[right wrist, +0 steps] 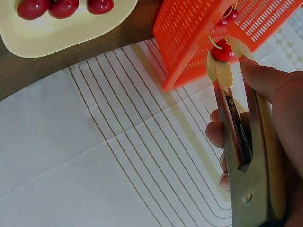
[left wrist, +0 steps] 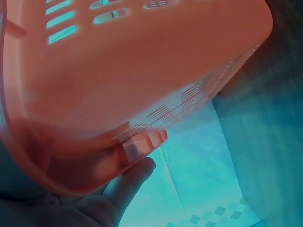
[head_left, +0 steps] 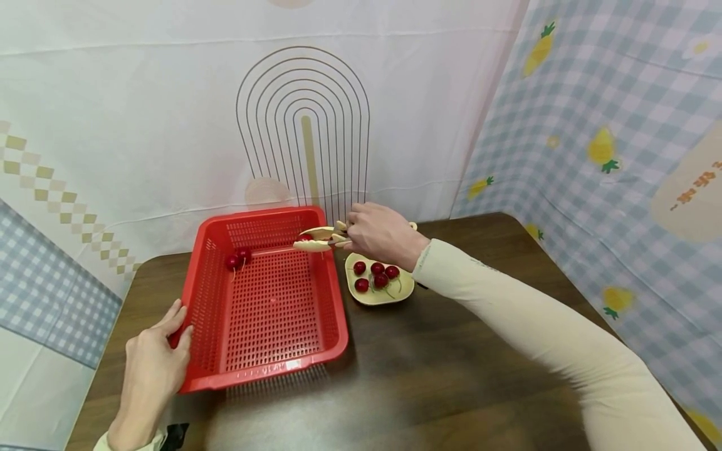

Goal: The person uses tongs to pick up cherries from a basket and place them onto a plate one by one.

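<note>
My left hand [head_left: 155, 360] grips the left rim of a red plastic basket [head_left: 333, 300], thumb on the inner side. In my right hand [head_left: 383, 235] is a pair of cream-tipped tongs [right wrist: 255, 165], held above the basket's right rim. Between the tong tips a red cherry [right wrist: 223, 50] with a stem is pinched, as the right wrist view shows. Two more cherries [head_left: 232, 262] lie inside the basket at its far left. To the basket's right, a pale yellow plate [head_left: 383, 302] bears several stemmed cherries [head_left: 380, 280].
Everything stands on a dark brown wooden table [head_left: 451, 376]. A white patterned cloth [head_left: 169, 125] hangs right behind it, and a blue checked cloth [head_left: 564, 188] with pineapples hangs along the right side. The basket's near end seems raised a little, with shadow beneath.
</note>
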Action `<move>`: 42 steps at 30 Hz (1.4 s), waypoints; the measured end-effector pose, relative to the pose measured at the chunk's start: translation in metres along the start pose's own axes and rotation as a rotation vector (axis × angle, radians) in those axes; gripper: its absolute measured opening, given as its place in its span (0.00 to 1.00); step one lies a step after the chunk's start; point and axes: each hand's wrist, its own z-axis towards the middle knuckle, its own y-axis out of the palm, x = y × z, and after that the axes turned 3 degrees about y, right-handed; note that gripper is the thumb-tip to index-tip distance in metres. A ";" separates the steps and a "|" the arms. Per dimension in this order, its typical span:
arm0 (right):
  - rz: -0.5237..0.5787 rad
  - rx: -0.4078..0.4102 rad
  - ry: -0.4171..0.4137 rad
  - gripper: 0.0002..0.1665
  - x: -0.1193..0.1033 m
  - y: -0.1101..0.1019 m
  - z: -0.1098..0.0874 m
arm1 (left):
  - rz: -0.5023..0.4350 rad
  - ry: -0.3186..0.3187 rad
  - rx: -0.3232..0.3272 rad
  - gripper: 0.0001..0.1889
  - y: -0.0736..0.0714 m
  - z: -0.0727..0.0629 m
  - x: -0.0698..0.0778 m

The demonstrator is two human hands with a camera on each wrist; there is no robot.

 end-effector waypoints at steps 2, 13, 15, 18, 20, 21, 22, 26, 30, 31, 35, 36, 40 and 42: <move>-0.002 0.010 -0.003 0.22 0.002 -0.001 -0.002 | 0.000 0.001 -0.005 0.22 0.000 0.000 0.000; 0.007 0.075 -0.014 0.21 0.009 0.001 -0.014 | -0.001 0.005 -0.023 0.22 -0.001 0.000 0.000; -0.001 0.071 -0.015 0.21 0.010 0.000 -0.016 | -0.003 0.000 -0.022 0.22 0.000 0.000 0.000; -0.013 0.066 -0.015 0.23 0.012 -0.002 -0.018 | -0.005 -0.009 -0.023 0.22 0.000 0.000 0.000; -0.019 0.065 -0.016 0.24 0.014 -0.003 -0.020 | -0.007 -0.014 -0.026 0.22 0.000 0.000 0.001; -0.021 0.067 -0.018 0.24 0.015 -0.004 -0.021 | -0.007 -0.012 -0.023 0.22 0.000 0.000 0.001; -0.033 0.069 -0.023 0.25 0.015 -0.005 -0.021 | -0.005 -0.008 -0.023 0.22 0.000 0.000 0.000; -0.054 0.077 -0.038 0.26 0.019 -0.007 -0.025 | 0.000 0.007 -0.016 0.22 0.000 0.000 0.000; -0.053 0.079 -0.038 0.25 0.022 -0.009 -0.029 | 0.003 0.007 -0.019 0.22 0.000 0.000 0.000; -0.049 0.083 -0.033 0.25 0.023 -0.009 -0.030 | 0.003 0.005 -0.020 0.22 0.000 0.000 0.000; -0.047 0.102 -0.021 0.25 0.026 -0.010 -0.035 | 0.003 -0.003 -0.025 0.22 0.000 0.000 0.000; -0.048 0.105 -0.019 0.25 0.027 -0.010 -0.037 | 0.002 -0.005 -0.026 0.22 0.000 0.000 0.000; -0.031 0.115 -0.017 0.24 0.031 -0.010 -0.044 | 0.001 -0.011 -0.030 0.22 0.000 0.000 0.000; -0.011 0.121 -0.008 0.24 0.033 -0.010 -0.047 | 0.001 -0.014 -0.030 0.22 -0.001 0.000 0.000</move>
